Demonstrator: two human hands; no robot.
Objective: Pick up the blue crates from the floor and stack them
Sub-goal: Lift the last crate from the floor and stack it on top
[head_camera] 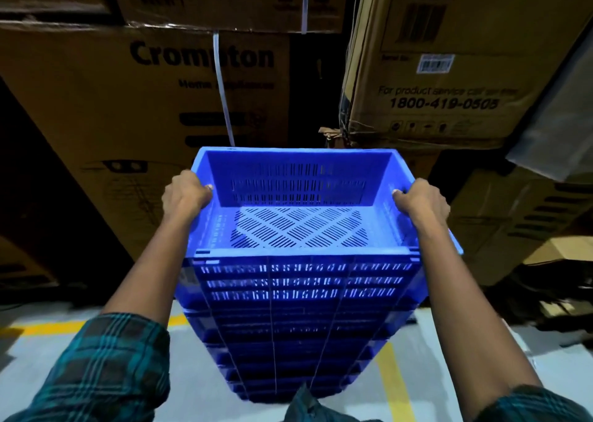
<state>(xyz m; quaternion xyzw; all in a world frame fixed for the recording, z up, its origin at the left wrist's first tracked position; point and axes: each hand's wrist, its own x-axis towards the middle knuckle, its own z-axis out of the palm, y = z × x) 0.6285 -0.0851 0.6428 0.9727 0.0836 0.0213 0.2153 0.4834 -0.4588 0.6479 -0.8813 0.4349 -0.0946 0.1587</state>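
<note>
Nearest you, both plaid sleeves (106, 367) reach forward and up, bare forearms running along either side of the stack of blue crates (288, 341). That stack rises from the grey floor (29, 373), crossed by yellow lines (394, 386), and tapers away below you, so it is already many crates tall.

At the top sits the top crate (298, 203), and this is where your hands are. Your left hand (184, 193) has its grip closed over the left rim, thumb hooked inside the wall and the other fingers wrapped down the outside. Your right hand (422, 198) mirrors it on the right rim. Holding the two short sides opposite each other keeps the crate level, which is likely why you have it this way: a tilted crate would catch instead of nesting. It looks seated on, or very nearly on, the crate beneath (the near edge lines up closely, though I cannot tell whether it has dropped fully home). Its slotted bottom is bare; nothing lies inside.

Before you let go, I would judge that a squared, settled fit matters most, since a stack this high could lean.

Beyond the stack, large cardboard boxes (138, 100) are piled close behind, one printed "Crompton", with a white strap (221, 84) hanging down its face.
</note>
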